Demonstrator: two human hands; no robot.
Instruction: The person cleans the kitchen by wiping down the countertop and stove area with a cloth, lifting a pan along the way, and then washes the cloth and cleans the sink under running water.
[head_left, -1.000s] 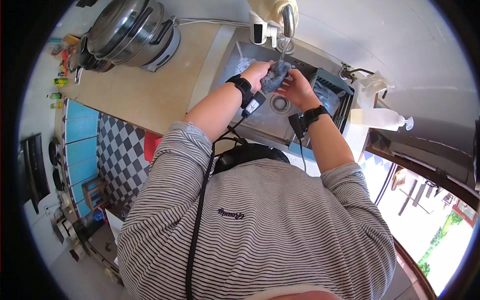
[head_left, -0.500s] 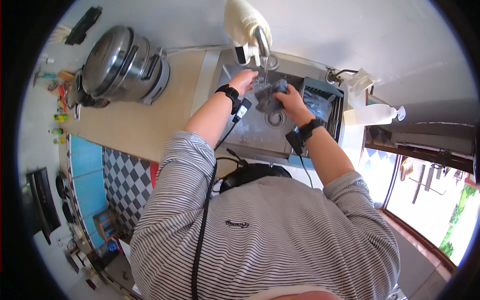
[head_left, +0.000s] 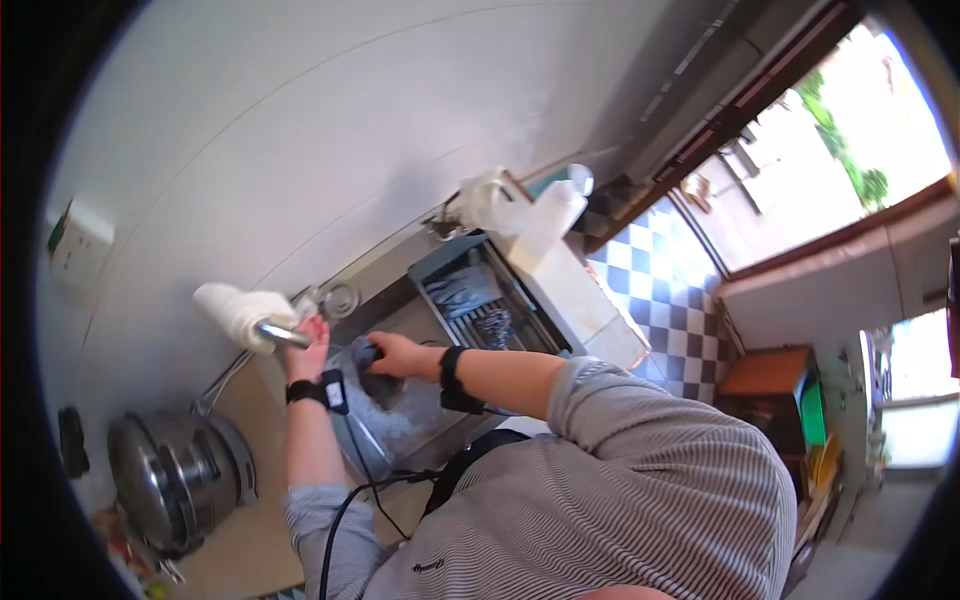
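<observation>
My left hand is beside the metal spout of the tap, fingers pointing up and apart, holding nothing I can see. The tap's base is wrapped in pale cloth. My right hand is closed on a wet grey-blue cloth over the sink. The view is slightly blurred, and part of the cloth is hidden by my fingers. Both wrists wear black straps with cables.
A grey drying rack at the sink's right holds a grey item and a dark scrubber. A white pump bottle stands beyond it. On the left counter sits a large steel pot. A checkered floor lies right.
The view has swung to the right. My left hand has moved from the running water up to beside the tap. My right hand keeps hold of the cloth.
</observation>
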